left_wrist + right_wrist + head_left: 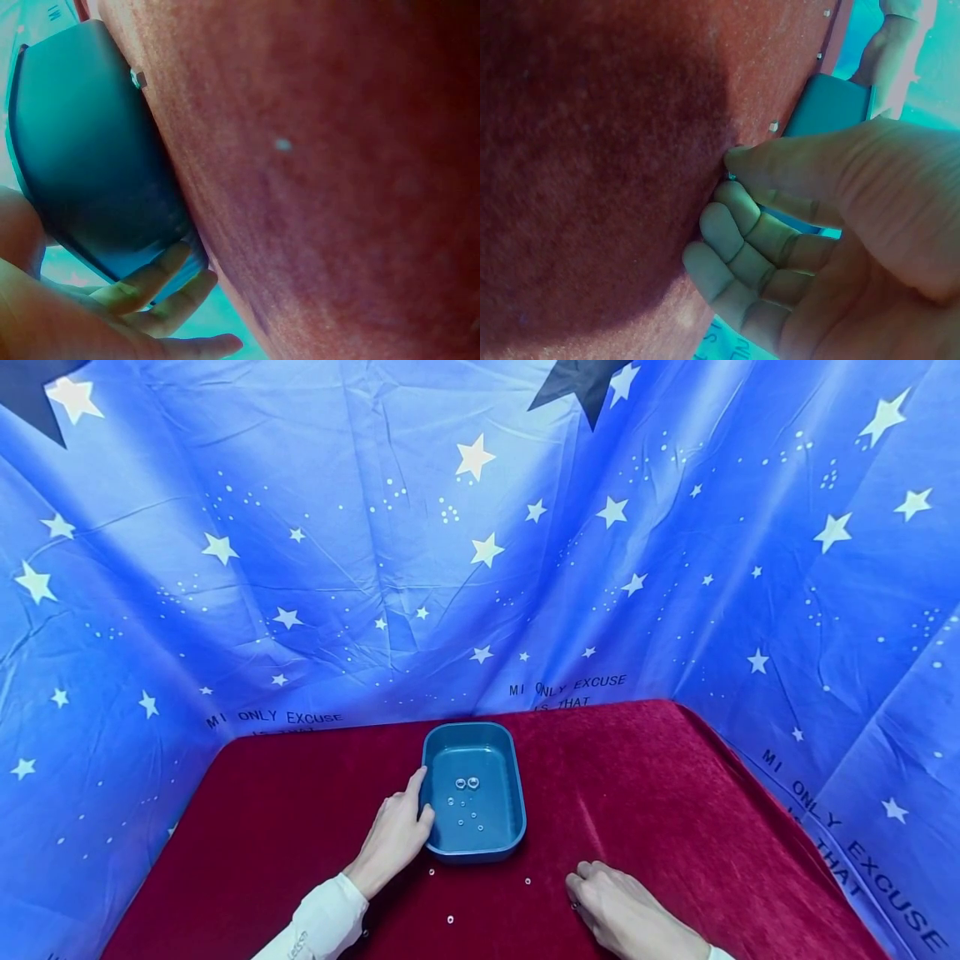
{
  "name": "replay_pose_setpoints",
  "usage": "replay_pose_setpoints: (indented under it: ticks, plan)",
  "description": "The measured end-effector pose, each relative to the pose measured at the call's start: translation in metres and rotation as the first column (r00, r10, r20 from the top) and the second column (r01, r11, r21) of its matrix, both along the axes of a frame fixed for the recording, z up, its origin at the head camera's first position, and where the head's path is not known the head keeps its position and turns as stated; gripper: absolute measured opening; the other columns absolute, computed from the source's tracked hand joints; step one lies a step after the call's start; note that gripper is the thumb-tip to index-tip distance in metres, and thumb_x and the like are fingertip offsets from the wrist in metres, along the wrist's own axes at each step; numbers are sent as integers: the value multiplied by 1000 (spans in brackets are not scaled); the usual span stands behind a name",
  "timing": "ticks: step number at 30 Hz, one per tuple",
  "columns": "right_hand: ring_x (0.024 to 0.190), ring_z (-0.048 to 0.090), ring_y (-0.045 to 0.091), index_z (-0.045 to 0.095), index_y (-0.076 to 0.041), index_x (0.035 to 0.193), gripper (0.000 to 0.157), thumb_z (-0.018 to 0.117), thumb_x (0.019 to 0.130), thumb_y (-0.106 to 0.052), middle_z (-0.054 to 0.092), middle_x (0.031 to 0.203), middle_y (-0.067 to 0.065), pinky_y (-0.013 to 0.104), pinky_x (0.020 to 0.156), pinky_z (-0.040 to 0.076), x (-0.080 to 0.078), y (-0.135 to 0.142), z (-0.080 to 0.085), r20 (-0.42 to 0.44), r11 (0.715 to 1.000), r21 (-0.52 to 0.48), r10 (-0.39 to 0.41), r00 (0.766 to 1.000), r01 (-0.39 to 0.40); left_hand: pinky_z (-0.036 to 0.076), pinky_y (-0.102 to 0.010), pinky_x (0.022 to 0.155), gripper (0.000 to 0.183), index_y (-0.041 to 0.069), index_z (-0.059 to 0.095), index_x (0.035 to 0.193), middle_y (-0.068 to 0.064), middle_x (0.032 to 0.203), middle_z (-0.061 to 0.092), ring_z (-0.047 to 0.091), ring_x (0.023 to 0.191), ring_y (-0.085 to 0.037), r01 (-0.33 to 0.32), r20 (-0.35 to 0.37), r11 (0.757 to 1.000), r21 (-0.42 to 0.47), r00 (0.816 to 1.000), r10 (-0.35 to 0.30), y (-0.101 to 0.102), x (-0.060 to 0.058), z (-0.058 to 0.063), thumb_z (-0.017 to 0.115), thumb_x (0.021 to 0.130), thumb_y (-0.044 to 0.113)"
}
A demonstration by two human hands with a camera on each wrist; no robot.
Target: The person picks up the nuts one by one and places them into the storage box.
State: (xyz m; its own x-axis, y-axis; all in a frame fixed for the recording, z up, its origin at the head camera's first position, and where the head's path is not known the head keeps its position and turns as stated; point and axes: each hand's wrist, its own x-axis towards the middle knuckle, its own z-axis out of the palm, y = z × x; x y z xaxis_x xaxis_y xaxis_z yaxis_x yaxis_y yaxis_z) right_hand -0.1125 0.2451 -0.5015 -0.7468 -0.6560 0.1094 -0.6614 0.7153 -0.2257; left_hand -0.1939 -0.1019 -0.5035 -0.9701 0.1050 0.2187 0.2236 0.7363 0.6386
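A blue rectangular tray stands on the dark red cloth. Inside it lie two larger metal nuts side by side and several smaller ones. My left hand rests against the tray's left side, its extended fingers touching the outer wall. To the right of the tray, my right hand is low over the cloth. Thumb and index finger pinch a small nut, mostly hidden between their tips, while the other fingers bend loosely beside them.
Loose small nuts lie on the cloth near the tray: one by its near left corner, one to the right and one closer to me. A blue star-patterned curtain hangs behind and around the table.
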Motion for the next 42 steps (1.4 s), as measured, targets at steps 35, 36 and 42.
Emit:
replay_pose_setpoints:
  ticks: [35, 36, 42]
  plan:
    - [69, 50, 13, 64, -16, 83, 29, 84, 72, 2, 52, 78, -5, 25, 58, 47, -28, -19, 27, -412, 998, 10, 62, 909, -64, 55, -60, 108, 63, -2, 42, 166, -25, 129, 74, 72, 115, -37, -19, 29, 1000, 11, 999, 19, 1, 1, 0, 61, 106, 9]
    - [70, 51, 14, 64, -16, 84, 29, 84, 72, 2, 53, 78, -5, 26, 59, 48, -30, -21, 29, -411, 998, 12, 62, 910, -63, 54, -60, 109, 64, -2, 42, 166, -25, 129, 74, 72, 116, -38, -21, 30, 1000, 11, 999, 21, 1, 1, 0, 61, 106, 9]
    - [73, 54, 15, 65, -15, 85, 28, 84, 75, 2, 55, 80, -4, 28, 61, 50, -42, -33, 44, -375, 997, 1, 66, 925, -71, 42, -65, 120, 64, 0, 41, 167, -25, 132, 73, 70, 123, -41, -30, 38, 1000, 3, 999, 30, 2, 1, 0, 61, 107, 11]
